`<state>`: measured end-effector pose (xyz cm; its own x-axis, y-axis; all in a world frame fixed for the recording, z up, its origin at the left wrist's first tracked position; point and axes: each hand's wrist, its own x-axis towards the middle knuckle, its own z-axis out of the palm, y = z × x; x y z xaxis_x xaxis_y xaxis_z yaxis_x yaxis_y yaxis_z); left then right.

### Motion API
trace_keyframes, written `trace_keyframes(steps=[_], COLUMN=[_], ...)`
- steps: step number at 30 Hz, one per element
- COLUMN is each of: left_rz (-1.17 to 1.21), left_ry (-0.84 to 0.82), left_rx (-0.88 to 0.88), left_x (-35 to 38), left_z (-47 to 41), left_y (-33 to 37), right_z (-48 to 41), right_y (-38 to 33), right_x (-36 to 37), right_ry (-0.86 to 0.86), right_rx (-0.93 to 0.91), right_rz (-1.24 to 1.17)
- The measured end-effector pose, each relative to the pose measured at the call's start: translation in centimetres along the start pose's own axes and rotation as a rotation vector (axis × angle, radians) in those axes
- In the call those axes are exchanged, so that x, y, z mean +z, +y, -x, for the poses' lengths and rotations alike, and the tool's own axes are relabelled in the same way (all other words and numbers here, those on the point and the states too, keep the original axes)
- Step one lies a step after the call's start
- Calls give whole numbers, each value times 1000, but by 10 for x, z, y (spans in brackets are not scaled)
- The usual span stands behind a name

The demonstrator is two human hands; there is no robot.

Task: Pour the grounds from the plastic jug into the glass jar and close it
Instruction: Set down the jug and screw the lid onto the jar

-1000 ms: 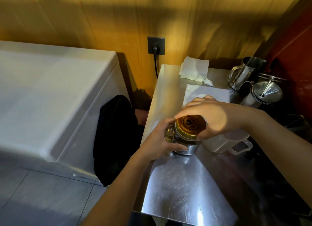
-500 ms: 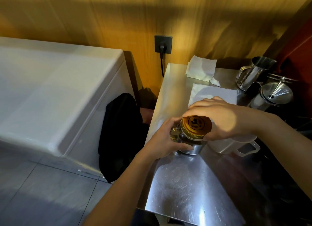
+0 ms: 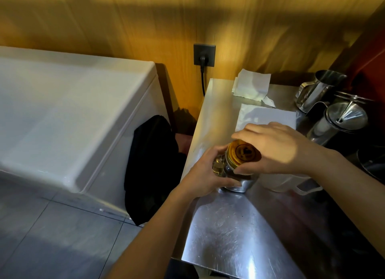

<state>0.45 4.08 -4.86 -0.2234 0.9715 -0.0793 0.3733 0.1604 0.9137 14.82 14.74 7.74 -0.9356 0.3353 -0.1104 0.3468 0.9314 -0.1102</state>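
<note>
The glass jar (image 3: 233, 174) stands on the steel counter near its left edge, dark grounds showing through the glass. A gold lid (image 3: 243, 152) with a dark round logo sits on its mouth. My left hand (image 3: 206, 174) is wrapped around the jar's left side. My right hand (image 3: 273, 147) grips the lid's rim from the right, fingers curled over its far edge. The white plastic jug (image 3: 287, 181) stands upright just right of the jar, mostly hidden under my right wrist; only its lower body and handle show.
White paper napkins (image 3: 268, 117) lie behind the jar. A steel pitcher (image 3: 316, 89) and a metal pot with a funnel lid (image 3: 341, 118) stand at the back right. The steel counter (image 3: 235, 233) ends close on the left; a white chest (image 3: 68, 116) and a black bag (image 3: 152, 166) sit beside it.
My right hand has turned on the lid, its fingers now reaching further over the far rim. The jar and my left hand stay in place; the view has shifted slightly.
</note>
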Motion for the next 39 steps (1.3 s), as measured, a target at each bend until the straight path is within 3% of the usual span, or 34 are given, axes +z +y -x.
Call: trace_keyframes(steps=[2,6,11,16,18,22,27,32,39], left_rz=[0,-5,-2,-11,-11,-11,-13,16,2], left_ry=[-1,0,-8,0,6,8,17,24,-150], left_rx=[1,-1,22,3,7,15,-6,-1,-5], left_x=[0,0,-1,0,1,1,3,-1,-15], left_z=[0,1,1,1,1,0,0,0,-9], left_y=[1,2,4,3,2,0,1,-1,13], right_z=[1,4,2,6,6,3,6,2,-2], right_y=[1,3,2,10,8,9,9,8,6], right_x=[-1,-1,2,1,2,4,6,7,10], right_ry=[-3,-42,13,-111,-81,38,-56,21,94], right_rx=[35,-100,71,-164,-141,40,-165,21,-295], right_rz=[35,-71,73,-165,-163,73,-188,66,138])
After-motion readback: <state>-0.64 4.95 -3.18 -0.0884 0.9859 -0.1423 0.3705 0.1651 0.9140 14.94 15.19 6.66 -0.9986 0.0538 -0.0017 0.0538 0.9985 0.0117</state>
